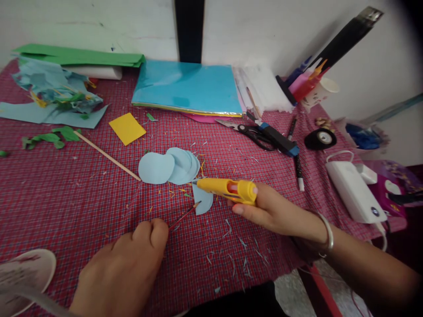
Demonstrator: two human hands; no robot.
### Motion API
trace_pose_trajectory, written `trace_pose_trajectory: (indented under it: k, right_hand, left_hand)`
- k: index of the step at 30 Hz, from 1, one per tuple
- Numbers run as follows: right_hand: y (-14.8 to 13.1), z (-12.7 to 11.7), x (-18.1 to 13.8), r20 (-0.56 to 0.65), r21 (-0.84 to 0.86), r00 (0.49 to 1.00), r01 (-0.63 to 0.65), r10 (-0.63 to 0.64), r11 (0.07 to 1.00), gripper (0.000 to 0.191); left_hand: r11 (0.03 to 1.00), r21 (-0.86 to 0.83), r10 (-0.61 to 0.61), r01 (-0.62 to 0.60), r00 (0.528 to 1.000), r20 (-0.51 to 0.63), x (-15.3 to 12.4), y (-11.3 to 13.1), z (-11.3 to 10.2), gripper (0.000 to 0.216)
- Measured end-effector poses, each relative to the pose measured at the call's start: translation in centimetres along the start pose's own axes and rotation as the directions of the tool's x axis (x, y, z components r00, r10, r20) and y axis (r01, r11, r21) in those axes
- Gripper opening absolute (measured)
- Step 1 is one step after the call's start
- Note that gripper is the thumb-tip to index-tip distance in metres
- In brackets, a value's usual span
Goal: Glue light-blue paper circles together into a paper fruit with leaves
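Note:
My right hand (274,213) grips a yellow glue gun (229,189), its nozzle pointing left over a small light blue paper piece (204,200). My left hand (128,264) pinches a thin red pencil (184,215) whose tip touches that same piece. Just beyond lie overlapping light blue paper circles (167,166) on the red checked tablecloth (82,193).
A wooden stick (105,155), yellow square (127,128), green leaf cutouts (49,137), blue paper stack (187,88), black scissors (251,131), markers (297,163), a tape roll (320,138), a white power bank (355,191) and a cup of pens (317,90) lie around. The table's edge runs at right.

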State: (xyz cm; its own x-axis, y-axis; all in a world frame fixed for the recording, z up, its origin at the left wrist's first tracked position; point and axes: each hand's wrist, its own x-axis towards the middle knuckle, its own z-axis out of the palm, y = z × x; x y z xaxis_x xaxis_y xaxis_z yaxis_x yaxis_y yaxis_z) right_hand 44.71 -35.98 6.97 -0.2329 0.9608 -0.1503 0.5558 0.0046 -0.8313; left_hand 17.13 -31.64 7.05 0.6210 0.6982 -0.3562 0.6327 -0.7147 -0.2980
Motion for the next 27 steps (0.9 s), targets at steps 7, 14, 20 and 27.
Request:
trace_pose_trajectory:
  k: [7, 14, 20, 27]
  right_hand:
    - [0.2, -0.5, -0.5, 0.008, -0.017, 0.999, -0.031, 0.031, 0.999, 0.024]
    - [0.5, -0.6, -0.7, -0.02, -0.048, 1.0, -0.003, 0.002, 0.999, 0.023]
    - [0.4, -0.7, -0.6, -0.019, -0.054, 1.0, 0.006, -0.007, 0.999, 0.023]
    - [0.6, -0.7, -2.4, -0.019, -0.041, 0.998, -0.063, 0.062, 0.997, 0.02]
  left_hand:
    - [1.0, 0.026, -0.004, 0.005, 0.999, -0.033, 0.0, 0.1, 0.0, 0.045]
    - [0.999, -0.042, -0.027, 0.026, 1.0, -0.007, 0.0, -0.1, 0.0, 0.044]
    - [0.999, -0.019, -0.026, 0.026, 1.0, 0.016, 0.0, 0.0, -0.2, 0.047]
    - [0.992, -0.121, 0.028, -0.024, 0.999, 0.035, 0.3, -1.5, 1.8, 0.049]
